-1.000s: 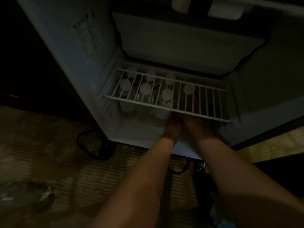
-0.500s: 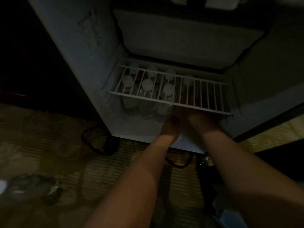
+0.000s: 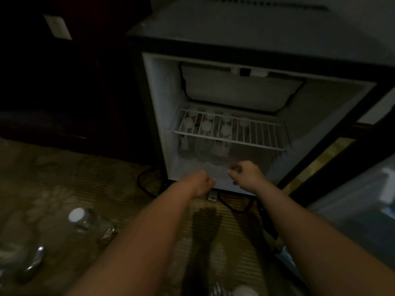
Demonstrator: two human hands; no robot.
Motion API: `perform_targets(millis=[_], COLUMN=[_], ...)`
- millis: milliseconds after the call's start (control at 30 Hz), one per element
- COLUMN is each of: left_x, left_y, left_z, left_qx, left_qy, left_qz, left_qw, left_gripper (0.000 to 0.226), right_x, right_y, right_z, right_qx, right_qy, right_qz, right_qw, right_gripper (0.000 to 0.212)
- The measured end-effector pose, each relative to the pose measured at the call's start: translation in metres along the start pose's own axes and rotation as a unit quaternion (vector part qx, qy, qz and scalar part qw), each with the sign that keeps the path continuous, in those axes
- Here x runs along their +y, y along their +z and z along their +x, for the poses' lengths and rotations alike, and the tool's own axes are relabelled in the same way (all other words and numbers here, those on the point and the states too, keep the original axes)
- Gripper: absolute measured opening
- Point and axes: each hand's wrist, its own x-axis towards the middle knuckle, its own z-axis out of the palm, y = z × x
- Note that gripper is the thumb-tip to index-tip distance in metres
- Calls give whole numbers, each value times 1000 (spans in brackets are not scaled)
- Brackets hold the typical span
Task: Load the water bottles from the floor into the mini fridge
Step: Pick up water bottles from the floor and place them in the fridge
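White-capped bottle sits on carpet, left of left hand

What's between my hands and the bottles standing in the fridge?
Only bare fridge floor, per the head view. The left hand and right hand are at the front lip; the bottles stand back-left under the wire shelf.
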Motion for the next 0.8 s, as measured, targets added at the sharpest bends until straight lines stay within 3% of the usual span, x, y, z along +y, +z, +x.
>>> perform_targets(millis=[100,200,500,800], left_x=[-1,2,-6,-125], left_y=[-27,-57,-123,-137], left_z=[-35,-74,-186,-274], left_qx=[-9,37,128,159], left_qy=[1,17,20,-60], left_qz=[136,180,172,131], left_qw=[991,983,976,977], left_gripper=[45,44,41,41], right_x=[-27,-61,-165,-256], right_y=[-6,-16,-42,20], right_z=[-26,-56,-135,-205], right_qx=[25,40,34,-66], right_qy=[-65,-117,-208,-260], right_qz=[-43,-82,-150,-209], right_qw=[997,989,966,941], right_gripper=[26,25,28,26])
